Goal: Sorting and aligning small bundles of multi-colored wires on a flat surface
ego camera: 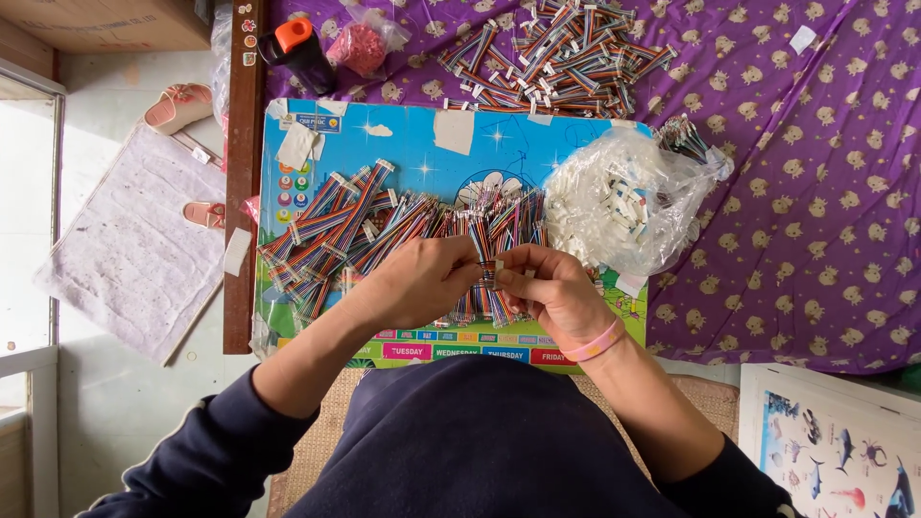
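Both hands, left (422, 280) and right (552, 288), each grip pinching one striped ribbon cable (487, 264) at centre. Two cable piles: 9 (384, 230) and 12 o'clock (561, 53). One crinkly bag (624, 201) of white plastic connectors, 2 o'clock.

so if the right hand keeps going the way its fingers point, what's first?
The right hand points left toward the left hand; first comes the multicoloured ribbon cable pinched between them, then the left fingertips. Depth is hard to judge.

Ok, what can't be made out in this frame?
- Head view: end of the ribbon cable, covered by the left hand and right hand.
- White parts in the plastic bag: too small, blurred by film.
- Poster: cut off by the frame edge.
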